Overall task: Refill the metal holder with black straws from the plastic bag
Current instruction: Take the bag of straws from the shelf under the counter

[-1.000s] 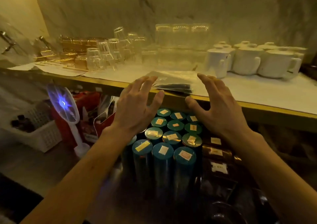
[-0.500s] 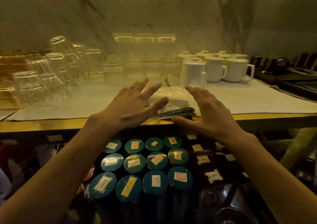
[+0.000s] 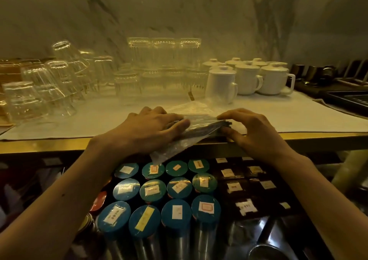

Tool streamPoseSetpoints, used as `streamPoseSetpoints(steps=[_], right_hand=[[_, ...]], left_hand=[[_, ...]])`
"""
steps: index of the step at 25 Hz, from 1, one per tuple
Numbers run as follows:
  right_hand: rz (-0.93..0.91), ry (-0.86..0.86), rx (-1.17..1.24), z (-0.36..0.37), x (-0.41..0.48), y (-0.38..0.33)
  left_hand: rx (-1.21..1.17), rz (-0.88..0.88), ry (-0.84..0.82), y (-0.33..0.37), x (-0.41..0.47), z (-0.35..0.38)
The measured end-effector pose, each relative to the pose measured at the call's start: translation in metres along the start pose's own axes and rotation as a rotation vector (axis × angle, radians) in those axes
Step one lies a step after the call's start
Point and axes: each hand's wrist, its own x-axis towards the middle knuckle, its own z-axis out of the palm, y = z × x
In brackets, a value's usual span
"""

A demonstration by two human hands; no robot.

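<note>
The refill has barely begun, as far as I can judge; the straws are in their bag, and no metal holder shows anywhere in view, so opening the bag, drawing straws and loading them all remain. The left hand [image 3: 147,132] lies flat over the near end of the clear crinkled plastic bag [image 3: 187,134], fingers spread only slightly and thumb pressed on the film, closed down on it rather than hovering; the right hand [image 3: 253,132] pinches the bag's far end at three o'clock from the left, fingertips above and thumb beneath, clamped on the bundle of thin black straws [image 3: 217,127] inside. The bag sits on the gold-edged white counter [image 3: 298,126], its loose corner hanging over the rim toward six o'clock; below it stand round teal-lidded metal canisters [image 3: 179,188] with paper labels. At twelve o'clock are upturned clear drinking glasses [image 3: 163,60]; at one o'clock, white lidded ceramic mugs [image 3: 247,78].
</note>
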Motion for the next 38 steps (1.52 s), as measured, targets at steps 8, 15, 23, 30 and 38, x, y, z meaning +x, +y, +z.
streamPoseSetpoints(steps=[8, 15, 23, 30, 38], right_hand=[[0.076, 0.346, -0.112, 0.014, -0.019, 0.003], [0.418, 0.375, 0.438, 0.019, -0.048, -0.045], [0.68, 0.331, 1.126, 0.042, -0.055, -0.063], [0.482, 0.158, 1.115, 0.027, -0.071, -0.072], [0.654, 0.408, 0.979, -0.013, -0.175, -0.038]], left_hand=[[-0.111, -0.207, 0.265, 0.008, -0.001, 0.01], [-0.195, -0.266, 0.341, 0.017, -0.008, 0.02], [-0.5, -0.249, 0.51, 0.04, -0.04, 0.025], [-0.976, -0.07, 0.469, 0.053, -0.076, 0.052], [-1.35, 0.109, -0.094, 0.112, -0.063, 0.129]])
